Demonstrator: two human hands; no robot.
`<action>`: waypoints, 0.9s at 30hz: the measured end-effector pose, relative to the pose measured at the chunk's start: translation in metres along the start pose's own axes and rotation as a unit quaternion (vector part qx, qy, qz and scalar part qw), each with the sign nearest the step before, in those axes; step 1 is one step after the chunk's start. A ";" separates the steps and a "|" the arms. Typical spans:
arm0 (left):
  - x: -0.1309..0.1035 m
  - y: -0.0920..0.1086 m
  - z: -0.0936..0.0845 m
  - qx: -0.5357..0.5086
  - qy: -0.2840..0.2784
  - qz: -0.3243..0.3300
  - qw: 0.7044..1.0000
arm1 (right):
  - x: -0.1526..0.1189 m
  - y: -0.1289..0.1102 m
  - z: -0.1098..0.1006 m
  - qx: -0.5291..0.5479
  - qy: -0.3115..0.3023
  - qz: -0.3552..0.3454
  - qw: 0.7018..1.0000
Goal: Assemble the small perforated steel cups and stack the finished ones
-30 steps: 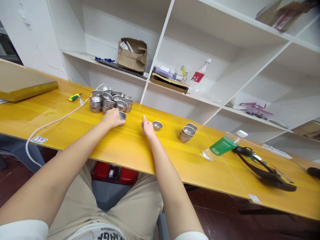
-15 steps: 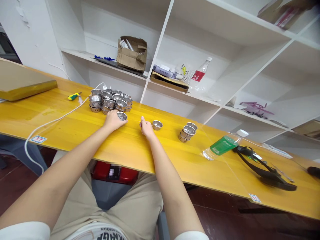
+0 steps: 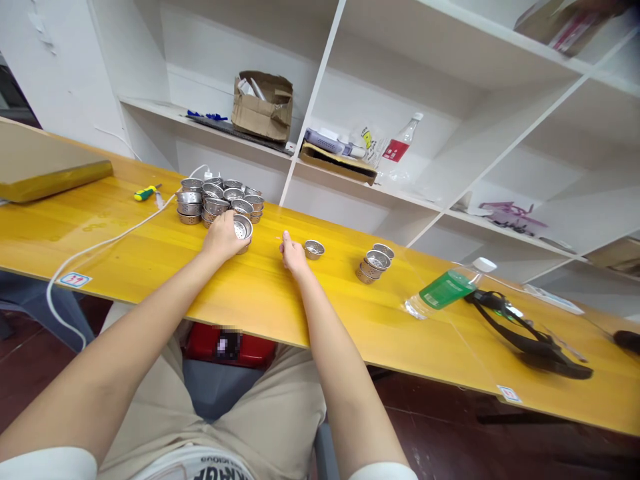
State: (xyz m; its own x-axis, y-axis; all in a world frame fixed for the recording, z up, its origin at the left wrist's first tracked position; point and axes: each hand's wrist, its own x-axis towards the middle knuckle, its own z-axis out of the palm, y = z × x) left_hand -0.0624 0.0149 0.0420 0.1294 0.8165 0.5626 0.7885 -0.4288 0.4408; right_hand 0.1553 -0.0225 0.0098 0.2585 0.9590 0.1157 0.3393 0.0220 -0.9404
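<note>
My left hand (image 3: 223, 239) is closed around the side of a small perforated metal cup (image 3: 243, 228). That cup is tilted, so its holed bottom shows from inside. Just behind it several like cups are stacked in a cluster (image 3: 214, 192). My right hand (image 3: 292, 253) is closed with the thumb on top. A very thin pale sliver shows by its fingertips, too fine to name. Right beside this hand a single metal cup (image 3: 315, 250) stands upright on the yellow table (image 3: 270, 293). Farther right is a small stack of the same cups (image 3: 374, 264).
A bottle with a green label (image 3: 447, 290) lies tilted at the right, near a black headset strap (image 3: 530, 340). On the left are a screwdriver (image 3: 146, 193), a white cable (image 3: 117, 238) and a flat cardboard box (image 3: 55, 163). White shelves (image 3: 400, 87) rise behind the table.
The cup in my left hand has tipped, its opening now turned more toward me. My right hand has hardly moved. The other cups stay where they were.
</note>
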 end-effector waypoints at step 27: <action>-0.031 0.032 0.057 -0.193 -0.125 0.073 0.970 | -0.019 -0.029 -0.016 0.194 -0.075 0.077 0.975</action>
State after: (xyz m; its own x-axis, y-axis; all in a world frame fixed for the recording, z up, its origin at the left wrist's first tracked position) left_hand -0.0066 -0.0016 -0.0013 0.4025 0.7834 0.4736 0.4726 -0.6209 0.6254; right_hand 0.1552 -0.0456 0.0401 0.1348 0.9893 -0.0563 -0.0677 -0.0475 -0.9966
